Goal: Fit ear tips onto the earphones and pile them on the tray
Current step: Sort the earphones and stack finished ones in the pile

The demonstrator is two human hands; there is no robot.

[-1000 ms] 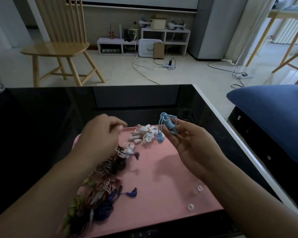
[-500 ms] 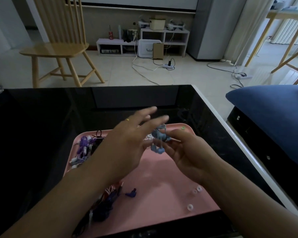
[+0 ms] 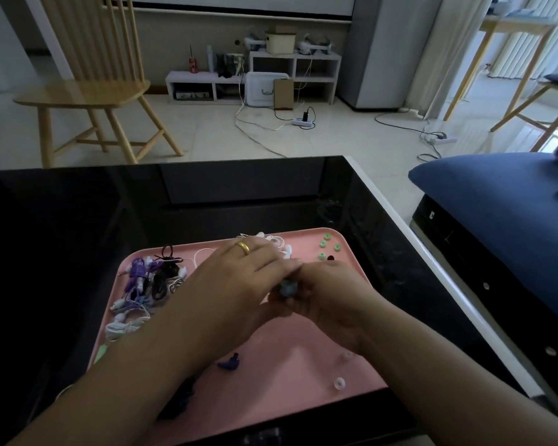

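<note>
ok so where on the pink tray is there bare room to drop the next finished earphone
Bare pink tray lies near the front edge, between the dark blue earpiece and the clear ear tips. The left side is crowded with the tangled earphones; the green ear tips fill the far right corner.

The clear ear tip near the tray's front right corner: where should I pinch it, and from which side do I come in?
Probably from straight above, pinching the outer sides of the clear ear tip. It seems to lie with its opening up on the pink tray, apart from the other tip, so nothing crowds it. Both hands, left hand and right hand, are busy with the blue earphone.
</note>
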